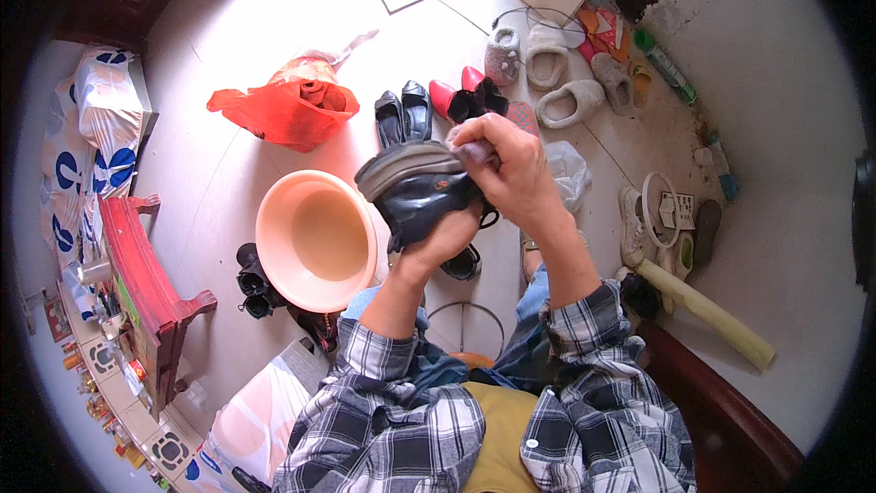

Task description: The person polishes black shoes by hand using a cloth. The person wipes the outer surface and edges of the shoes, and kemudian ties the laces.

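Note:
A black shoe point(424, 195) with a grey-brown sole is held up in front of me, its sole edge facing up. My left hand point(448, 233) grips it from below, the fingers largely hidden by the shoe. Over its right end, my right hand point(506, 164) pinches a bunched greyish-pink cloth point(477, 149) against the shoe. To the left on the floor stands a peach plastic basin point(265, 233) of cloudy, brownish water. Another black shoe point(462, 263) rests on the floor below my hands.
Beyond the shoe stand black flats point(416, 109), red shoes point(443, 97) and pale fluffy slippers point(570, 104). An orange-red plastic bag point(280, 109) lies behind the basin. Black footwear point(256, 281) touches the basin's left. A red wooden table point(140, 253) is at left; a yellowish tube point(705, 315) lies at right.

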